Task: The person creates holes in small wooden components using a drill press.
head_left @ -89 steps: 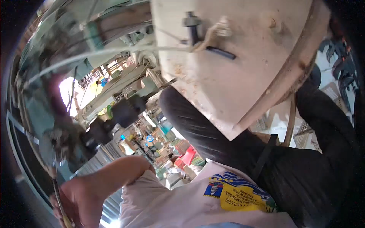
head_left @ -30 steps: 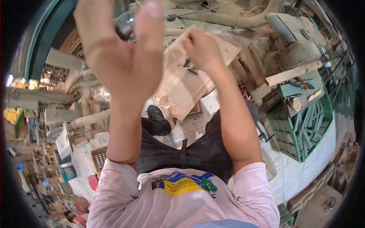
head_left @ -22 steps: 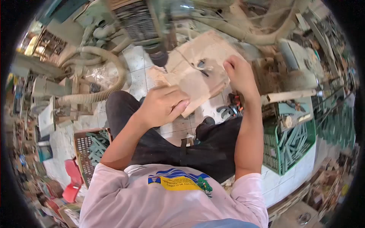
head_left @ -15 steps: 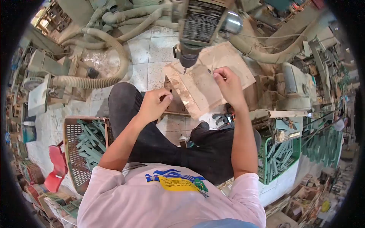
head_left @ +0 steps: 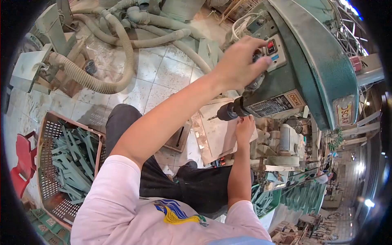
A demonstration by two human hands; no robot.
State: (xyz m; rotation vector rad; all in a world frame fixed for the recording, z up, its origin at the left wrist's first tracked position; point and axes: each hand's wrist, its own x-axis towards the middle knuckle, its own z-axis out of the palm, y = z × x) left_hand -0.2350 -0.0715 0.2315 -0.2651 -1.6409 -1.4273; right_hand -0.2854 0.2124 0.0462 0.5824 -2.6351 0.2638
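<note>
A green drill press (head_left: 318, 61) fills the upper right, its black chuck (head_left: 227, 111) holding a thin drill bit (head_left: 212, 118). My left hand (head_left: 245, 59) is raised to the front of its head, thumb and fingers apart, beside a panel with a red switch (head_left: 271, 47). My right hand (head_left: 245, 127) is lower, just right of the chuck and over the wooden board (head_left: 216, 132). Its fingers are curled together and partly hidden by the machine; what they hold cannot be made out.
A brown crate (head_left: 45, 163) of green strips stands at the left, near a red chair (head_left: 25, 163). Ribbed hoses (head_left: 130, 61) cross the tiled floor. A green crate (head_left: 276, 201) with more strips is at the lower right, and a machine (head_left: 286, 141) stands beyond the board.
My left hand has risen from beside the board to the drill press switch panel. The view has turned right and up, showing more of the machine. My right hand is still over the board.
</note>
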